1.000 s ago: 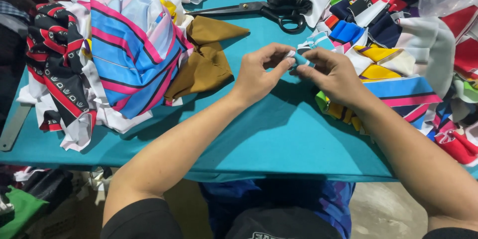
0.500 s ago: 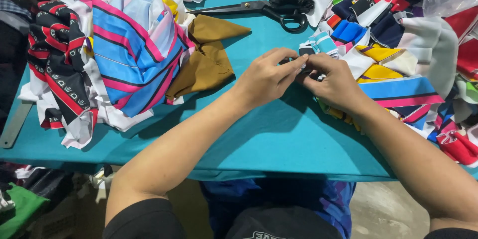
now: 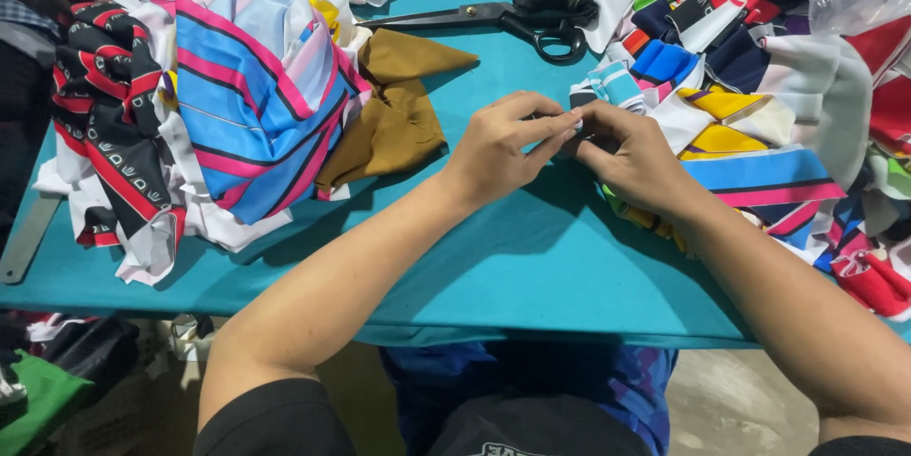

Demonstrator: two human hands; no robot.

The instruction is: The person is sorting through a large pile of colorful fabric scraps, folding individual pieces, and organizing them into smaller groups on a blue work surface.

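A teal counter [image 3: 531, 266] carries heaps of cloth. On the left lies a big pile of blue, pink and white striped fabric [image 3: 251, 95], with a brown cloth [image 3: 394, 119] just beside it; on the right, a spread of mixed coloured scraps [image 3: 759, 133]. Black-handled scissors [image 3: 531, 18] lie at the far side, well apart from the hands. Near the middle, the left hand [image 3: 498, 148] and right hand [image 3: 636, 152] meet, fingertips touching, each grip pinched on a small pale fabric piece [image 3: 576, 120] held just above the counter, mostly hidden by the fingers. With so little cloth showing, it could likely slip from the pinch and get lost among the scraps beside it.
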